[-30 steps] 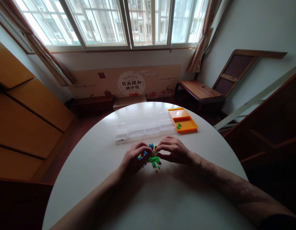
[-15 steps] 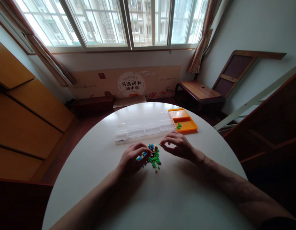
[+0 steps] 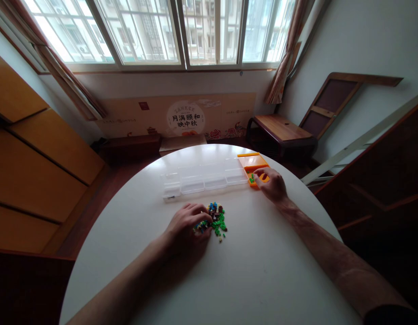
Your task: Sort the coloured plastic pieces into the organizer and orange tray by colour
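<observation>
Bare forearms, left hand [image 3: 185, 224], right hand [image 3: 272, 184], dark right sleeve edge [image 3: 397, 313]

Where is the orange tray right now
In the head view, the orange tray sits at the far right of the white round table, just right of the clear compartment box, with the right hand over its near end.

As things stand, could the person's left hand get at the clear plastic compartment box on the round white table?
Probably yes. The left hand rests beside the small coloured bricks, and only bare round white table lies between it and the clear plastic compartment box just beyond.
</observation>
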A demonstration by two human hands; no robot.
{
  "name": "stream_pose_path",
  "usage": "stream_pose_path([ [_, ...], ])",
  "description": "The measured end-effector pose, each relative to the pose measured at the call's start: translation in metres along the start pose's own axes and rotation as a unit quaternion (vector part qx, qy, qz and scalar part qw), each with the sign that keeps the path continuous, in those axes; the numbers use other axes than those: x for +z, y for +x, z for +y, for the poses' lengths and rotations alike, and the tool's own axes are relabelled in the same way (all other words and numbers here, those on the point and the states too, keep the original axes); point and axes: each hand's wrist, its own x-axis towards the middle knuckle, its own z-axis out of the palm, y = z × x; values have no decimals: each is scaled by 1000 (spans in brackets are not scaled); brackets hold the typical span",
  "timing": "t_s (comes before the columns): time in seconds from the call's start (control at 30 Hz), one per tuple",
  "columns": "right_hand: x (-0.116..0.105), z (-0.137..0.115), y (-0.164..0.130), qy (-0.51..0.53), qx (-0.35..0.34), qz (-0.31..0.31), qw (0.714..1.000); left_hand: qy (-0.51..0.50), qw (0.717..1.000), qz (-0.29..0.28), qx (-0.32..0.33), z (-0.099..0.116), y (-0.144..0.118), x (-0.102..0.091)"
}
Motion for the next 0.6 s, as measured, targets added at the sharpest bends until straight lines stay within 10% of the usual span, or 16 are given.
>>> stream_pose_path([
  [0.6,2,-35,-10,14,-107,-39,993,6,999,-20,31,1,3,0],
])
